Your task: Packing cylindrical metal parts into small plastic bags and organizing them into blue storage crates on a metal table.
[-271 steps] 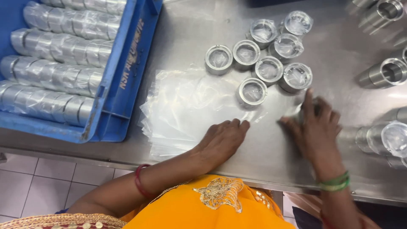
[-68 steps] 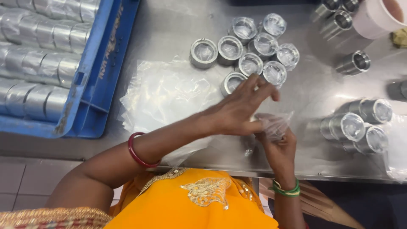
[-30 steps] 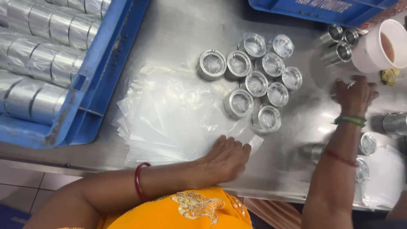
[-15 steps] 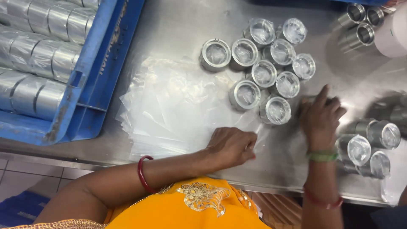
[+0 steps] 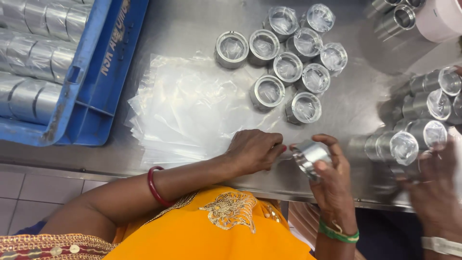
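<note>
The right hand (image 5: 332, 178) had its grip closed around a short shiny metal ring-shaped cylinder (image 5: 310, 155), held tilted just above the grey steel desk (image 5: 183, 29). Just left of that grip, the left hand (image 5: 252, 151) rested with fingers curled, pinching nothing that could be made out, its fingertips at the near edge of a stack of clear plastic bags (image 5: 187, 110). Beyond both grips stood a cluster of bagged metal cylinders (image 5: 288, 62). Far left sat a blue plastic crate (image 5: 103, 72). To the right, another person's hand (image 5: 433, 192) touched more cylinders (image 5: 414, 139).
</note>
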